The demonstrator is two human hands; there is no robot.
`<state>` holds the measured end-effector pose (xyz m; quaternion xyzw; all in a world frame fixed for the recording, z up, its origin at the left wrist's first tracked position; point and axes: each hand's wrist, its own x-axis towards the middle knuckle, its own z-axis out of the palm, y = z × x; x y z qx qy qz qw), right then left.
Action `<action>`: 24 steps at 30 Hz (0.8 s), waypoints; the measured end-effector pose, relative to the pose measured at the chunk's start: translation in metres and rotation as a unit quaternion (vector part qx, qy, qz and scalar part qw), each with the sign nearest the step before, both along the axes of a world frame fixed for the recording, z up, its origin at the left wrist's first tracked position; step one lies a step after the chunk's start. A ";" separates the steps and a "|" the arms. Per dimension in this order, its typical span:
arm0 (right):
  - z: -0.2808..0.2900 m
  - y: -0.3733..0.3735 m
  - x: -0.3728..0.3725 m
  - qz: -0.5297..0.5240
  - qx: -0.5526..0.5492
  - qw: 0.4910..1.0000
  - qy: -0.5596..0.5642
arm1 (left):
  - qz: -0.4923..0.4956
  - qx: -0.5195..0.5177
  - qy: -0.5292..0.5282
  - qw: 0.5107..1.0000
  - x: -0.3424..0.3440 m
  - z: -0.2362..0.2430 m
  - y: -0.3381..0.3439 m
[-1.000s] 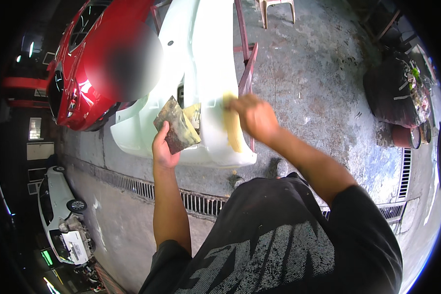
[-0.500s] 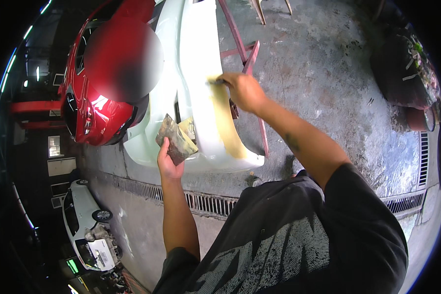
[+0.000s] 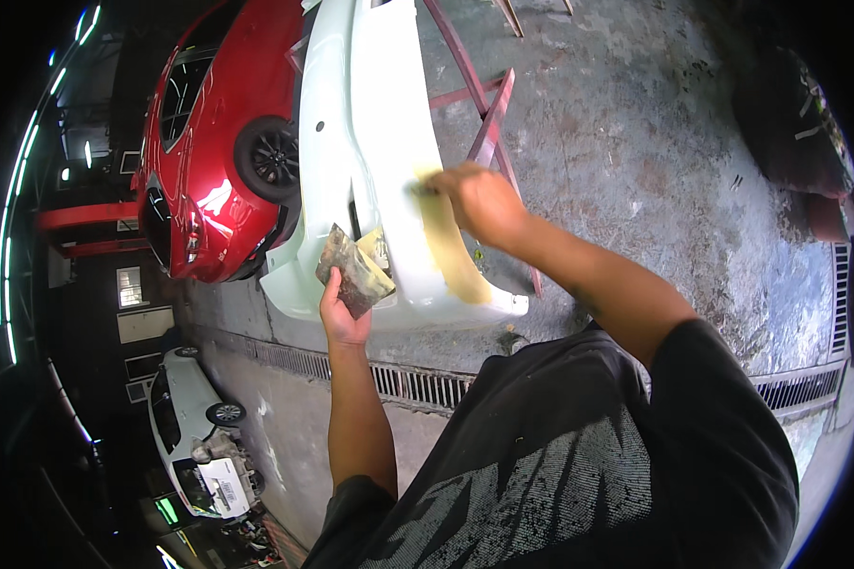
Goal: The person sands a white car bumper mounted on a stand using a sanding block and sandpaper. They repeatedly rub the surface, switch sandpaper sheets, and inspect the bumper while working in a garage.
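Note:
A white car bumper [image 3: 394, 133] stretches away in front of me, with a band of yellow filler [image 3: 457, 266] smeared along its right edge. My right hand [image 3: 489, 211], slightly motion-blurred, is closed on a small dark spreader [image 3: 423, 188] whose edge meets the far part of that band. My left hand [image 3: 346, 313] grips a dirty, dark mixing board [image 3: 349, 270] by its near edge, thumb on top. Yellow filler is smeared on the board, and a yellowish piece [image 3: 374, 245] shows at its far right side. The board is held over the bumper's near left part.
Reddish stand legs [image 3: 489, 133] stick out right of the bumper. A red car [image 3: 218, 114] stands close on the left, a white car [image 3: 182, 408] at lower left. A floor drain grating [image 3: 408, 387] runs between me and the bumper. A dark covered bulk [image 3: 792, 133] stands far right.
My right hand has moved a little toward me along the yellow band with the spreader. The whole view has shifted slightly; my left hand still holds the board in much the same place.

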<state>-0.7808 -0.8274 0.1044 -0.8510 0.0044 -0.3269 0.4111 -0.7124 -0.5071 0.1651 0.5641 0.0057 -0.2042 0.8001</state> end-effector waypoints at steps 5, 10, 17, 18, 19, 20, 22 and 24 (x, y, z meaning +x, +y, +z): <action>0.053 -0.014 -0.016 0.043 -0.069 0.982 0.171 | -0.015 -0.010 0.007 1.000 -0.001 -0.002 0.003; 0.038 0.013 -0.006 -0.013 -0.198 0.972 0.125 | -0.063 -0.023 0.001 0.998 0.008 0.003 0.005; -0.018 0.112 -0.124 -0.078 -0.189 0.976 0.075 | -0.132 -0.049 -0.007 0.990 0.005 0.007 0.012; -0.026 0.126 -0.143 -0.071 -0.183 0.977 0.085 | -0.140 -0.070 -0.009 0.988 0.008 0.004 0.019; -0.037 0.137 -0.165 -0.068 -0.176 0.977 0.099 | -0.132 -0.074 0.004 0.988 0.006 0.006 0.020; -0.055 0.146 -0.191 -0.060 -0.158 0.975 0.142 | -0.125 -0.080 0.019 0.989 -0.001 0.010 0.018; -0.089 0.173 -0.248 -0.086 -0.118 0.970 0.194 | -0.095 -0.099 0.031 0.990 -0.008 0.010 0.030; -0.112 0.202 -0.315 -0.181 -0.050 0.953 0.236 | -0.102 -0.142 0.011 0.984 -0.021 0.018 0.049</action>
